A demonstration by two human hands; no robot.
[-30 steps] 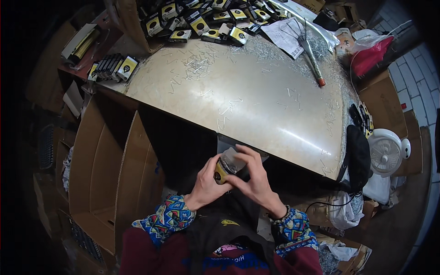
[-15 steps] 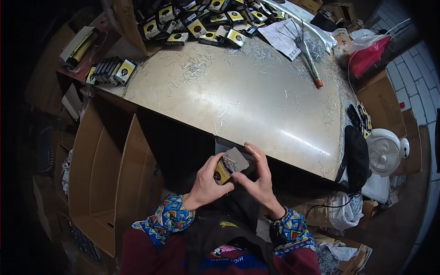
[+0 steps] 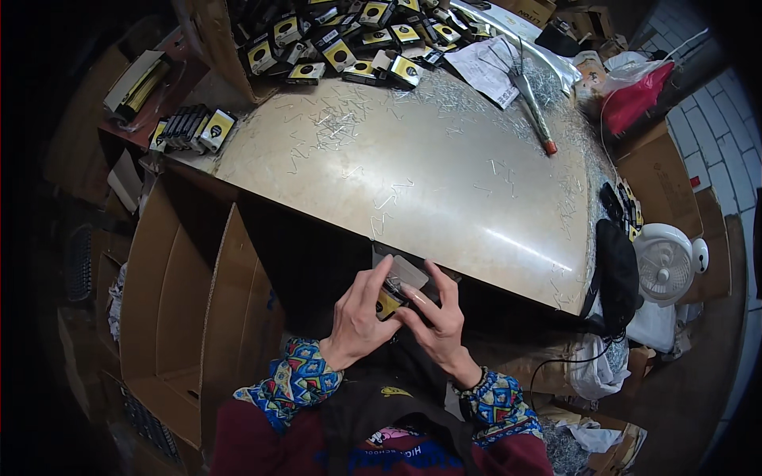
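Note:
In front of my body, just off the table's near edge, my left hand grips a small yellow and black cardboard box. Its pale grey flap is raised, and thin shiny metal pieces show in the opening. My right hand is on the box's right side, the thumb low against it and one finger laid over the opening. Another right finger points up beside the flap. Fingers partly hide the box and its contents. Bent metal wire hooks lie on the table beyond my hands.
Many yellow and black boxes are heaped at the far side, near a brush-like tool and paper. A row of boxes stands far left. Large cartons sit left below the table; a white fan stands right.
My right fingers have moved left and come down over the box's opening, covering more of it. My left hand keeps its hold, its fingers reaching slightly higher beside the flap.

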